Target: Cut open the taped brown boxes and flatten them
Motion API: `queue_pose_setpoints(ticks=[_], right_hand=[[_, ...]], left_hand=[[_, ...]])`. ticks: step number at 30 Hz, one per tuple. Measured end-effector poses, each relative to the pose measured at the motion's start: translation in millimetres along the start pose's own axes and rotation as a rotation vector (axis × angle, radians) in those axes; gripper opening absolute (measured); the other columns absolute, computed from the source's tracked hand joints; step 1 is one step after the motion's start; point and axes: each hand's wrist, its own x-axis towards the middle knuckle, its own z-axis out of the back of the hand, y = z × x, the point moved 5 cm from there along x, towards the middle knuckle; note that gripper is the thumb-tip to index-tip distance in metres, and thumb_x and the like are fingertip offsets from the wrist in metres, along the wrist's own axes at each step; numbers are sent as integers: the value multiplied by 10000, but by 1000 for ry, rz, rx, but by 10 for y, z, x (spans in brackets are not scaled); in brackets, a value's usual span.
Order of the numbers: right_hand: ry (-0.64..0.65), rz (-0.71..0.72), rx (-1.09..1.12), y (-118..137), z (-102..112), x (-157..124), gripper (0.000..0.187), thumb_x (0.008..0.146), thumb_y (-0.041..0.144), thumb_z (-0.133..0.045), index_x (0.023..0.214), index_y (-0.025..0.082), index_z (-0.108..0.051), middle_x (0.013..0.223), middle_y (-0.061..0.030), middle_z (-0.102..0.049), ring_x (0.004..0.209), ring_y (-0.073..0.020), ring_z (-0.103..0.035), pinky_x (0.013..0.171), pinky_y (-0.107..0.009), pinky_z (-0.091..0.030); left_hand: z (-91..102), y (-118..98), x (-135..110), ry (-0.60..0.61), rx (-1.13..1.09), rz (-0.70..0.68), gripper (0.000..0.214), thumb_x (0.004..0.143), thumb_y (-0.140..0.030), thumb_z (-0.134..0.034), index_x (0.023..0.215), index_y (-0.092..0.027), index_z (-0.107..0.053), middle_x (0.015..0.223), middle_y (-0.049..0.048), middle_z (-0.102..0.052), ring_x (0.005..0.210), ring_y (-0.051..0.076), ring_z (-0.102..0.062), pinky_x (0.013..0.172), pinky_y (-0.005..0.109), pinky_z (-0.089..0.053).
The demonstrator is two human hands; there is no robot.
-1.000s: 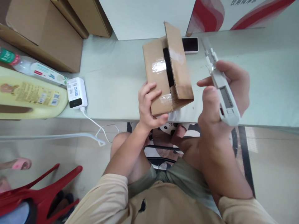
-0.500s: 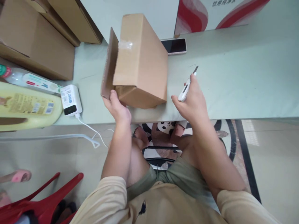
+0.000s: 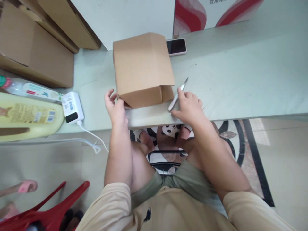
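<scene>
A brown cardboard box (image 3: 141, 69) lies on the pale green table (image 3: 240, 86) near its front edge, plain side up. My left hand (image 3: 115, 107) touches the box's near left corner with its fingers curled against the cardboard. My right hand (image 3: 190, 107) rests on the table just right of the box and holds a white utility knife (image 3: 177, 95) with the blade pointing away from me.
A dark phone (image 3: 176, 47) lies behind the box. A white power bank (image 3: 71, 107) with a cable, a yellow jug (image 3: 26, 118) and a bottle (image 3: 29, 89) sit at the left. Larger cardboard boxes (image 3: 36, 54) stand at the back left. A red chair (image 3: 48, 211) stands at my lower left.
The box has been turned over from its open taped side to a plain side and set flat. My right hand has come down from the air to the table with the knife.
</scene>
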Motion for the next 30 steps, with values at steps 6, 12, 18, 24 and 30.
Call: queue_pose_setpoints(ticks=[6, 12, 18, 24, 30], right_hand=[[-29, 55, 98, 43, 9, 23, 763, 848, 399, -592, 1550, 165, -407, 1538, -236, -452, 1447, -440, -377, 1119, -654, -369], [-88, 238, 330, 167, 22, 127, 734, 840, 388, -551, 1507, 120, -401, 1552, -207, -476, 1459, -391, -412, 1168, -607, -373], [-71, 288, 453, 262, 72, 184, 574, 837, 366, -586, 1359, 144, -497, 1415, -186, -598, 1304, -324, -563, 1084, -503, -469], [-102, 178, 449, 260, 108, 213, 248, 799, 354, -659, 969, 174, -641, 932, -106, -705, 880, -262, -648, 832, -422, -532], [-295, 68, 502, 61, 87, 234, 571, 768, 427, -737, 1238, 193, -512, 1152, -119, -661, 1005, -267, -635, 844, -425, -541]], left_hand=[[-73, -60, -42, -5, 32, -23, 211, 794, -393, -629, 835, -187, -615, 796, 20, -612, 782, 150, -603, 689, 263, -551], [-132, -65, -46, 16, -46, -113, 447, 846, -642, -574, 832, -195, -584, 908, 60, -632, 1054, 192, -638, 898, 281, -557], [-148, 66, -49, 78, -82, 25, 611, 747, -809, -564, 882, -213, -544, 900, 53, -593, 827, 167, -608, 554, 239, -465], [-169, -53, -153, 153, -109, 28, 529, 664, -719, -656, 795, -220, -538, 778, 35, -518, 747, 176, -577, 529, 265, -444], [-222, -200, -162, 288, 26, -232, 645, 569, -794, -750, 810, -211, -615, 856, 50, -636, 995, 239, -660, 956, 373, -542]])
